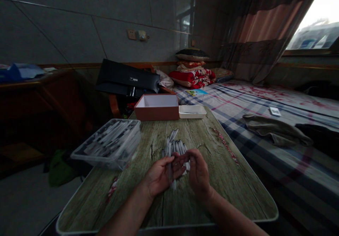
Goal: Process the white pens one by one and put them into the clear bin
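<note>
My left hand (159,176) and my right hand (198,172) meet over the middle of a wood-patterned table (233,190). The left hand's fingers curl around a thin white stick (171,179) that points down toward me. The right hand's fingertips pinch at the same stick near its top. Just beyond the hands lies a loose pile of several similar white sticks (174,146) on the table.
A clear plastic bin (111,142) full of sticks stands at the table's left edge. A brown open box (157,107) and a white tray (192,111) sit at the far end. A bed with a plaid cover (265,123) runs along the right.
</note>
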Tool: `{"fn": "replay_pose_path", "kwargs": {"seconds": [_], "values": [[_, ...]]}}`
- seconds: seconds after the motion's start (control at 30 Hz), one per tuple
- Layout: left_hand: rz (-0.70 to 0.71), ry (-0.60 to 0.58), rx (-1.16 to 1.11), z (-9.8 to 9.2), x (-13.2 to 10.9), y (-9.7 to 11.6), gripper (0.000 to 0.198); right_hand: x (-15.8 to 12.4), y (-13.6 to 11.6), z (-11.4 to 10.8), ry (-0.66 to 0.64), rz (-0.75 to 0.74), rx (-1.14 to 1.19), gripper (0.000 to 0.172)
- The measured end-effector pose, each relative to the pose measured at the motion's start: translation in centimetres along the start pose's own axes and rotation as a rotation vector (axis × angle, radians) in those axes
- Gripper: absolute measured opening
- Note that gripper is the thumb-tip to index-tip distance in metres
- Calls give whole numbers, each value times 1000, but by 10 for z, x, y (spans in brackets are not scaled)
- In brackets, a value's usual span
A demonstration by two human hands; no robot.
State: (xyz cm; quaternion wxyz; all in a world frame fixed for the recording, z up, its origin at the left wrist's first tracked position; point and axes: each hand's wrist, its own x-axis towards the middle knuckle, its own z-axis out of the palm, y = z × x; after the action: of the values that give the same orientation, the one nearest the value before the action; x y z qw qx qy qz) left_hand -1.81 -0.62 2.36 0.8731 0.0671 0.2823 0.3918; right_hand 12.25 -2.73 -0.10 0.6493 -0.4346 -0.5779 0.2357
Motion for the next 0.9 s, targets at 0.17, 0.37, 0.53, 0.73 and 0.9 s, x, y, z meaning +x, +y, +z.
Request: {"fn": "replay_pose_path", "kwargs": {"seconds": [0.17, 0.37, 0.53, 0.73, 0.9], "values": [[-18, 66, -47, 5, -7, -9, 19, -2, -2, -3, -40, -144, -46, 20], [-75, 84, -157, 6, -8, -30, 21, -2, -5, 1, -352, -358, -270, 36], [-65, 162, -307, 6, -7, -32, 22, 2, -8, 5, -414, -434, -453, 31], [-4, 196, -226, 10, -8, -30, 18, 3, -1, -3, -280, -352, -344, 25], [254, 290, 50, 25, -24, -1, 13, 6, 3, -10, -201, -256, -352, 22]]}}
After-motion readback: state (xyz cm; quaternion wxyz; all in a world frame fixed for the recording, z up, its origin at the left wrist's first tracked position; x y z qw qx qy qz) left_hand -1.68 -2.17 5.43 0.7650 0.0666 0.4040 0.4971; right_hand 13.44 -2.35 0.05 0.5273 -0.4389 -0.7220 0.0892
